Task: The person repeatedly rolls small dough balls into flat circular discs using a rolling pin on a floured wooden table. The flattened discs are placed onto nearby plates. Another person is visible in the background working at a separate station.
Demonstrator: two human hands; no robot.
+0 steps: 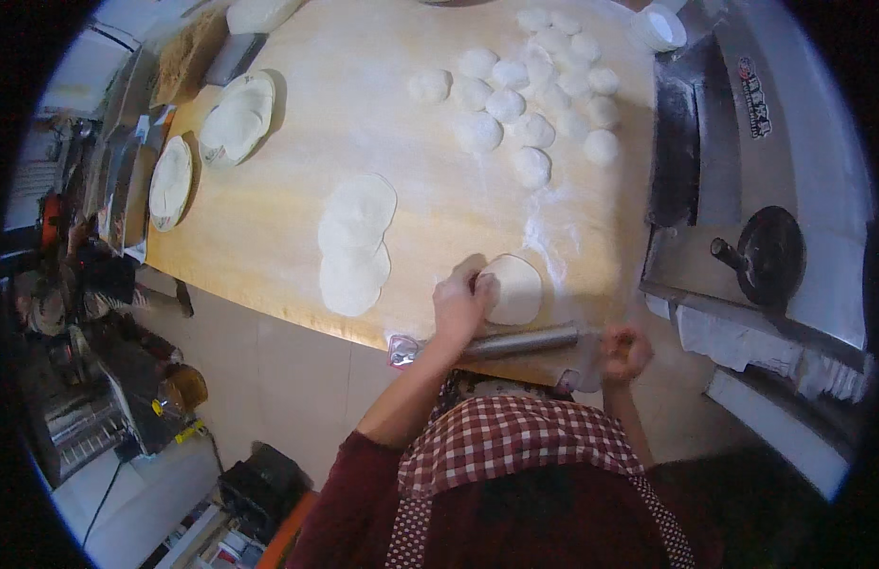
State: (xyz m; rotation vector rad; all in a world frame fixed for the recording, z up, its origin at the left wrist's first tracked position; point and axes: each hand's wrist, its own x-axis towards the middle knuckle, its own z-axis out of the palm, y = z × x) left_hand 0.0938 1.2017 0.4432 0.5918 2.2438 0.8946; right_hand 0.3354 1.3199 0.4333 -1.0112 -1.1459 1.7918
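Observation:
My left hand (462,295) has its fingers curled on the left edge of a flattened dough round (518,290) near the table's front edge. Just below the round lies a metal rolling pin (525,341), slanting slightly up to the right, its left part behind my left forearm. My right hand (626,353), curled and blurred, is beside the pin's right end; whether it holds anything is unclear. Overlapping flat dough rounds (354,242) lie further left. Many floured dough balls (505,105) are grouped at the back right, with loose flour (542,238) in front of them.
Two patterned plates (267,107) (171,186) with flat dough stand at the wooden table's (290,206) left. Beside them are cardboard boxes (190,53). At right, a metal counter (702,263) bears a round black object with a handle (770,256). White bowls (658,28) stand at the back right.

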